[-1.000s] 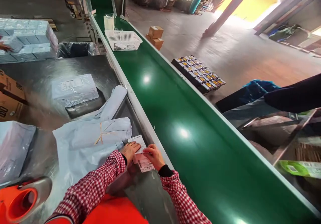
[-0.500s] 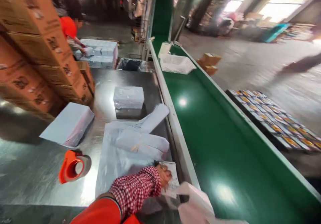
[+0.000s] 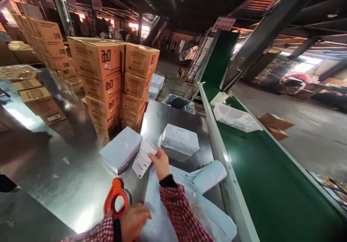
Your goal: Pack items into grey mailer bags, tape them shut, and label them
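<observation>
My right hand [image 3: 160,163] pinches a white printed label [image 3: 144,159] by its upper right edge, between two stacks of wrapped white parcels. A left stack [image 3: 121,148] lies beside the label; another parcel stack [image 3: 181,139], with a label on top, sits just beyond my hand. Lower down, my left hand [image 3: 135,218] is slightly blurred, its fingers stretched out and holding nothing. It is next to an orange tape dispenser [image 3: 116,198]. Beneath my right arm lie pale plastic mailing bags [image 3: 155,202] and a rolled bag [image 3: 210,177].
Cardboard boxes [image 3: 101,86] stand piled at the table's far left. Along the right runs a green conveyor belt [image 3: 244,162] with a raised side rail, bearing a white plastic basket [image 3: 235,118]. A lined bin [image 3: 179,102] is past the table's far edge.
The view has swung left and up. A hand lay on printed labels near the conveyor rail; now my right hand holds a label up by the left parcel stack, and my left hand shows.
</observation>
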Motion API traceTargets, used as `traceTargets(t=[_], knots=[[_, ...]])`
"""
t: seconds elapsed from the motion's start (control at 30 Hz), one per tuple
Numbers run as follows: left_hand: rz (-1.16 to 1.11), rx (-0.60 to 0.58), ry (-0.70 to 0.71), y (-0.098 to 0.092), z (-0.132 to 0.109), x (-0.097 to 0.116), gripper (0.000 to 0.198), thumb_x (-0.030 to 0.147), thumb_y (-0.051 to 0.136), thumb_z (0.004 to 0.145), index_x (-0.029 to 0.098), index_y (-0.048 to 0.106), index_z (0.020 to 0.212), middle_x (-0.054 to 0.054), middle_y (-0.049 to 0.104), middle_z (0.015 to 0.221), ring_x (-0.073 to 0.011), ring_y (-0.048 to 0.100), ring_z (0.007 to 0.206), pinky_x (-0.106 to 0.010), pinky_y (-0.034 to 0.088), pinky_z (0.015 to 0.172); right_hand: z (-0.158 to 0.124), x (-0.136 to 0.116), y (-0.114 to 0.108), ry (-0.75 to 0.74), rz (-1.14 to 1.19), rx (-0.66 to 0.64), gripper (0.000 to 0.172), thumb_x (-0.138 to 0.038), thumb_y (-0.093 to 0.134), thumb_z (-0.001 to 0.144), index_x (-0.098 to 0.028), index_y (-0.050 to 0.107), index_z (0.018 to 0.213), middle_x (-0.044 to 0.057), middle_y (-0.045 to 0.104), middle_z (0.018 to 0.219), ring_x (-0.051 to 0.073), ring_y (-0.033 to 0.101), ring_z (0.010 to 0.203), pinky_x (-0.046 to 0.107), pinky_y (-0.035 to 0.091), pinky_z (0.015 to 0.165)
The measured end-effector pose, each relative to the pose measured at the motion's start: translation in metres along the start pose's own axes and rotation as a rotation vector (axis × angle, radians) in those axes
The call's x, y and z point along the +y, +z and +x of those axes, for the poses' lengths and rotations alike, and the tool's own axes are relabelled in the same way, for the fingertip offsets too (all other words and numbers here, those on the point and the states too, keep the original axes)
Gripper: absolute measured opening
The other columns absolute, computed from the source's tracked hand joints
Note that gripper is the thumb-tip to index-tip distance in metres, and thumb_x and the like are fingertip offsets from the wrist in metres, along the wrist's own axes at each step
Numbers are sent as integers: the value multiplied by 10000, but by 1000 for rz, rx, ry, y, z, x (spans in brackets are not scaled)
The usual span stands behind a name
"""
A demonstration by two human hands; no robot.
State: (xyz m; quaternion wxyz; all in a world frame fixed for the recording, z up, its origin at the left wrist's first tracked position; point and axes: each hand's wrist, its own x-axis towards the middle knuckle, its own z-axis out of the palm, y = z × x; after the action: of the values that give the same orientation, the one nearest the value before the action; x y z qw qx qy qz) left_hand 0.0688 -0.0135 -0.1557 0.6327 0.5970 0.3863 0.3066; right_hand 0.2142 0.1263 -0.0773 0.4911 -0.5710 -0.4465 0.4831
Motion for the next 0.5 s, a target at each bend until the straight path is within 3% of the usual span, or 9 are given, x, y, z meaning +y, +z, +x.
traceTargets(t=[0.07, 0.13, 0.2, 0.23, 0.3, 0.37, 0.43, 0.5], knots=[[249, 195, 164, -62, -12, -4, 317, 466, 481, 890, 321, 754, 960, -95, 744, 1046, -329, 667, 1055, -521, 506, 1000, 43, 14, 44, 21, -24, -28, 464, -440, 691, 634, -205, 560, 1012, 45, 702, 879, 221, 674, 778, 316, 573, 604], [498, 441, 300, -115, -11, -4, 358, 361, 399, 948, 281, 717, 1091, -93, 718, 1141, -294, 651, 1113, -485, 517, 1009, 77, 28, 74, 39, -103, -31, 433, -416, 681, 633, -198, 558, 985, 30, 681, 826, 199, 659, 718, 310, 564, 576], [702, 595, 349, -155, 2, 2, 364, 313, 406, 960, 229, 671, 1196, -110, 665, 1266, -286, 579, 1236, -485, 467, 1074, 102, 40, 95, 56, -198, -20, 388, -386, 669, 651, -193, 568, 972, 8, 655, 763, 185, 640, 664, 312, 559, 560], [801, 611, 354, -169, 13, 6, 378, 315, 422, 962, 211, 639, 1252, -119, 624, 1336, -290, 523, 1305, -495, 435, 1103, 111, 45, 103, 61, -255, -11, 364, -366, 662, 662, -192, 577, 970, -4, 642, 736, 182, 631, 644, 319, 559, 561], [973, 548, 332, -189, 39, 14, 458, 362, 466, 955, 191, 551, 1372, -127, 515, 1466, -310, 394, 1413, -526, 369, 1147, 124, 51, 118, 56, -379, 6, 323, -315, 641, 690, -190, 600, 985, -8, 639, 726, 194, 637, 665, 351, 572, 617], [1094, 386, 273, -199, 65, 16, 559, 429, 514, 934, 196, 481, 1442, -126, 448, 1522, -331, 332, 1447, -554, 328, 1161, 128, 54, 128, 31, -504, 19, 326, -249, 631, 705, -176, 625, 1022, 28, 672, 799, 233, 666, 784, 403, 573, 745], [1175, 230, 190, -203, 84, 9, 604, 469, 557, 906, 216, 479, 1449, -124, 437, 1528, -352, 335, 1442, -584, 304, 1158, 125, 54, 134, -10, -617, 20, 381, -186, 634, 712, -167, 641, 1093, 87, 700, 972, 274, 659, 977, 435, 523, 908], [1231, 170, 144, -204, 93, -4, 618, 482, 580, 888, 238, 483, 1448, -121, 425, 1536, -367, 335, 1438, -609, 290, 1147, 117, 54, 134, -56, -724, 9, 457, -177, 655, 736, -179, 633, 1192, 131, 676, 1162, 306, 601, 1141, 460, 444, 1023]])
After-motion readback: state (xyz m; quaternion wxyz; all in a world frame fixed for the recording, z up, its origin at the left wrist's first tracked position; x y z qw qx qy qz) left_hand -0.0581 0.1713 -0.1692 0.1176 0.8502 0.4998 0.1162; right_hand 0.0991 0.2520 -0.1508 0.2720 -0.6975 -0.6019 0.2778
